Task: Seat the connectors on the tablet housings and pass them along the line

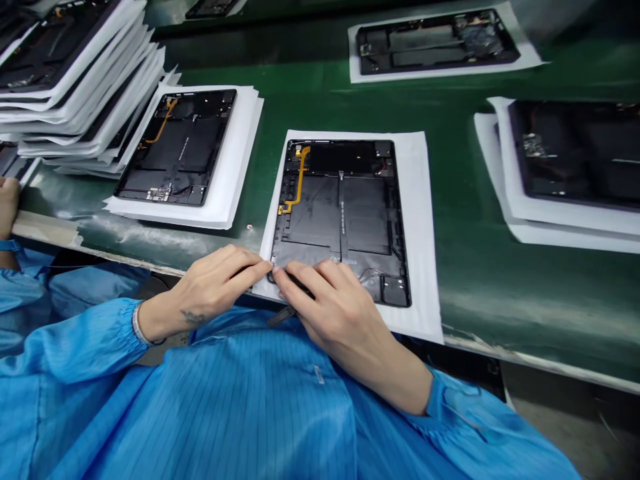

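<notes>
An opened black tablet housing (320,213) lies on a white sheet (420,233) in front of me. An orange flex cable (301,177) runs down its left side, and dark battery packs fill its middle. At the near left corner, my left hand (215,283) is closed, its thumb and fingertips pressed together at the edge; whatever they pinch is too small to make out. My right hand (340,307) is curled over the near edge with its fingertips at that same corner. A slim black tool (283,315) sticks out beneath its palm; its tip is hidden.
On the left, another opened tablet (177,147) rests on sheets beside a tall stack of tablets and white sheets (85,100). More tablets lie at the back (435,43) and right (580,153) of the green bench (310,100). Another person's hand (7,203) shows at far left.
</notes>
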{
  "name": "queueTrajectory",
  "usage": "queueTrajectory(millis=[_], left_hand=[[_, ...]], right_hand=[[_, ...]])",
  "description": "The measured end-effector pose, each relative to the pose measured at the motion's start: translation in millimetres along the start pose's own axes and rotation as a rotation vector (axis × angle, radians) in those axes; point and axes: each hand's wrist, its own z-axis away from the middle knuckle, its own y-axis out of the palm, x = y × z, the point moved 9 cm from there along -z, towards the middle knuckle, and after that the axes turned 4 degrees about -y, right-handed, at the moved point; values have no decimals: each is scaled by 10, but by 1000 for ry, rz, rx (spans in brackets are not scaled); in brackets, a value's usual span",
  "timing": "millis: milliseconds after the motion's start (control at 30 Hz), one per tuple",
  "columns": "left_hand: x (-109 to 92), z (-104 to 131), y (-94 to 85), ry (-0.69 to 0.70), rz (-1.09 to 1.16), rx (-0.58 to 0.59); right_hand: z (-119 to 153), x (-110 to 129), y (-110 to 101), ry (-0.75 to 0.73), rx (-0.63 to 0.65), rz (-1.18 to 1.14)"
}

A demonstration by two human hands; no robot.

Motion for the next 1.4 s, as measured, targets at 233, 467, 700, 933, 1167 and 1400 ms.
queueTrajectory(millis=[233,467,700,933,1167,1400], left_hand=[[-217,-50,11,217,-252,58],[293,-105,225,-13,125,104],[366,-44,443,-51,240,155],[306,-51,397,-45,204,109],[287,-65,389,-76,208,105],[320,-59,373,-45,258,105]], right_hand=[[-54,-181,-272,86,34,-281],[-45,-244,-358,165,-69,-16],[-45,-132,-121,98,10,-69],[-21,-142,-33,101,72,-63],[-156,-7,-53,-29,187,109],[-288,183,-87,-323,306,317]])
